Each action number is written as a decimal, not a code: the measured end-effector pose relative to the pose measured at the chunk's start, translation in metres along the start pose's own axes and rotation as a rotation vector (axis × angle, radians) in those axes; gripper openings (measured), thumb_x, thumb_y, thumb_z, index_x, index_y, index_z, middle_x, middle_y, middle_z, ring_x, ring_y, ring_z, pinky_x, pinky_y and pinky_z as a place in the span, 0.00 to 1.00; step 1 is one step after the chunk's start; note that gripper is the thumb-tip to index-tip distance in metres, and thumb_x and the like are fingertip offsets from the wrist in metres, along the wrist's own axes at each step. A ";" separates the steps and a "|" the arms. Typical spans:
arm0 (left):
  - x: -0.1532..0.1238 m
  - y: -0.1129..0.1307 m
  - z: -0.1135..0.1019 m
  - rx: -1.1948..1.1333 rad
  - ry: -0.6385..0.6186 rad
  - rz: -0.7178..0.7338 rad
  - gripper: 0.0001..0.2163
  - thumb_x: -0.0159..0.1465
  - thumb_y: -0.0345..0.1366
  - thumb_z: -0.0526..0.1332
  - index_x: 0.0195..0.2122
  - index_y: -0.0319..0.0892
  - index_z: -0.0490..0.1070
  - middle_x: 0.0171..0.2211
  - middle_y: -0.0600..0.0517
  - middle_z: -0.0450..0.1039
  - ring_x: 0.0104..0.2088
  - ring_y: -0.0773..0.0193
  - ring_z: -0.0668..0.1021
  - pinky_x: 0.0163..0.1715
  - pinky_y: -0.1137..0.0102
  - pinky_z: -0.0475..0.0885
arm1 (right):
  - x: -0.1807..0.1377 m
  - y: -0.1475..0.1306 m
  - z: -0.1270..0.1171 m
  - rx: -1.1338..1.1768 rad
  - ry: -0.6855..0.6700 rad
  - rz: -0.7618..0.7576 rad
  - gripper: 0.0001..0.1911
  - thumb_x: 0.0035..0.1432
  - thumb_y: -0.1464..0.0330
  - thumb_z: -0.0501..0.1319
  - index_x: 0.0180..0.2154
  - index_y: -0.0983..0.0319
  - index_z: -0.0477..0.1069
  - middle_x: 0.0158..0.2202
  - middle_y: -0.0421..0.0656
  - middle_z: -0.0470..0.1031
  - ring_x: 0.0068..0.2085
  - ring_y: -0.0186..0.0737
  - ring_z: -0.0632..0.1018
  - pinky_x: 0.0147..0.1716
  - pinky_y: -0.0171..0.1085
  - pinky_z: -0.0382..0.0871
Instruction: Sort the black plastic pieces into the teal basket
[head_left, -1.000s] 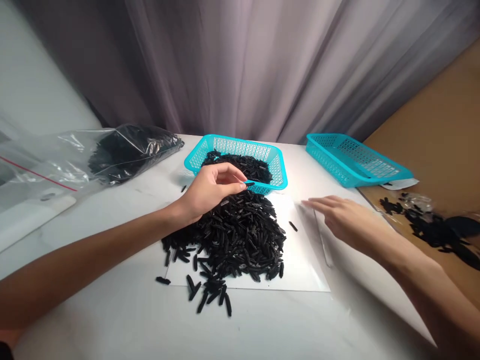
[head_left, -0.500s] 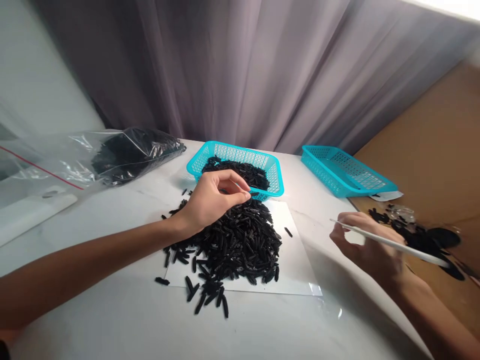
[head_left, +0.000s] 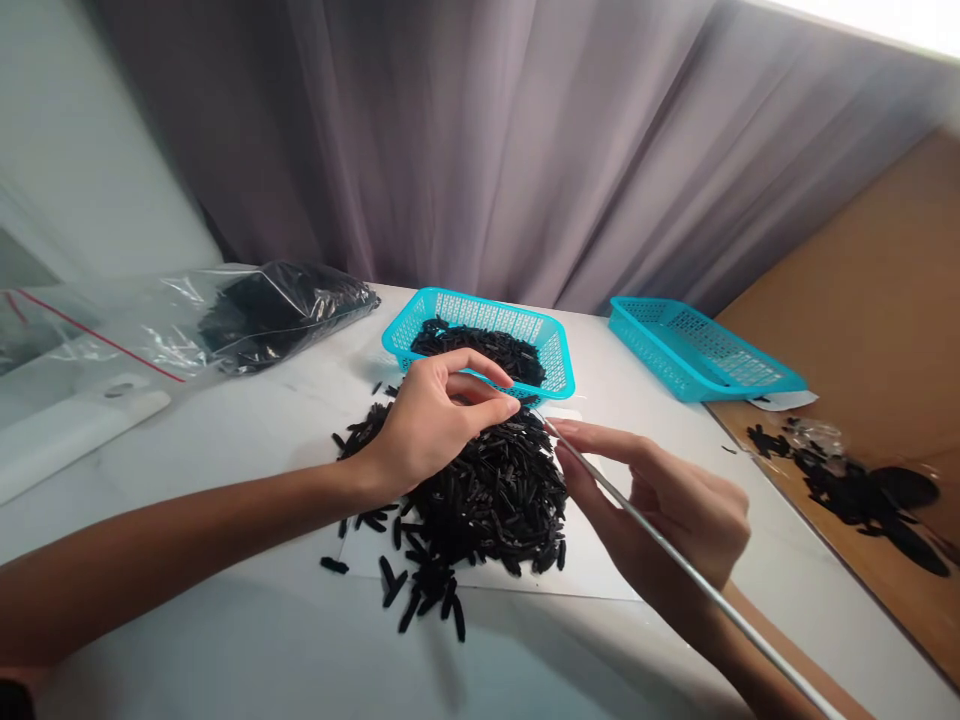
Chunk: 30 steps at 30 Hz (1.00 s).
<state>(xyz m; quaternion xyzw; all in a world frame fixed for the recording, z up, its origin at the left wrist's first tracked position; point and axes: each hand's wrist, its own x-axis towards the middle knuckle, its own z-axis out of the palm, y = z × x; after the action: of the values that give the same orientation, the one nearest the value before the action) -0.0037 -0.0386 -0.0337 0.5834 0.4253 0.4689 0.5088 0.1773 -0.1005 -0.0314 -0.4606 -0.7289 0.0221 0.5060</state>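
Observation:
My left hand (head_left: 427, 425) reaches over a pile of small black ridged pieces (head_left: 499, 500), thumb and forefinger pinching one small black piece (head_left: 530, 401). Just to its right, my right hand (head_left: 675, 510) grips a long, thin, pale rod or cord (head_left: 697, 583) between its fingers. The near end of this rod points at the pinched piece; whether they touch I cannot tell. Beneath the pile lies a white sheet (head_left: 592, 575), with several pieces scattered past its left and front edges. Behind my left hand stands a turquoise basket (head_left: 566, 365) partly filled with similar black pieces.
A second turquoise basket (head_left: 652, 355) stands at the back right. At the left lies a clear zip bag (head_left: 292, 315) with black contents, beside a white object (head_left: 82, 435). Black scraps (head_left: 847, 485) lie on the brown surface at far right. A grey curtain (head_left: 450, 140) hangs behind.
My right hand has swung left from the table's right side, bringing the pale rod's end close to the black piece. My left hand keeps its pinch. The view has shifted slightly.

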 end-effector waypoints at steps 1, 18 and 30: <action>-0.001 0.000 0.000 -0.006 -0.005 -0.005 0.08 0.57 0.37 0.70 0.35 0.43 0.75 0.27 0.53 0.79 0.26 0.67 0.76 0.24 0.73 0.69 | -0.002 0.000 0.002 0.012 -0.004 0.009 0.10 0.60 0.73 0.66 0.40 0.51 0.77 0.37 0.42 0.85 0.35 0.49 0.85 0.37 0.48 0.81; -0.011 0.012 0.002 0.008 -0.010 0.061 0.08 0.57 0.37 0.71 0.35 0.42 0.75 0.28 0.54 0.80 0.28 0.67 0.80 0.27 0.75 0.73 | -0.007 0.011 0.002 0.240 -0.029 0.061 0.10 0.61 0.76 0.63 0.42 0.56 0.73 0.48 0.43 0.82 0.50 0.46 0.82 0.53 0.49 0.77; -0.016 0.019 0.004 0.068 0.019 0.082 0.07 0.56 0.35 0.71 0.33 0.41 0.75 0.27 0.55 0.80 0.27 0.71 0.80 0.27 0.80 0.74 | -0.006 0.017 0.002 0.260 -0.006 0.001 0.07 0.61 0.75 0.63 0.41 0.59 0.73 0.45 0.43 0.83 0.46 0.42 0.84 0.45 0.39 0.81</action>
<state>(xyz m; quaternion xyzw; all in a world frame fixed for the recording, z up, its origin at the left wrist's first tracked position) -0.0025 -0.0573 -0.0168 0.6128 0.4218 0.4801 0.4648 0.1873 -0.0940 -0.0451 -0.3912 -0.7212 0.1179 0.5594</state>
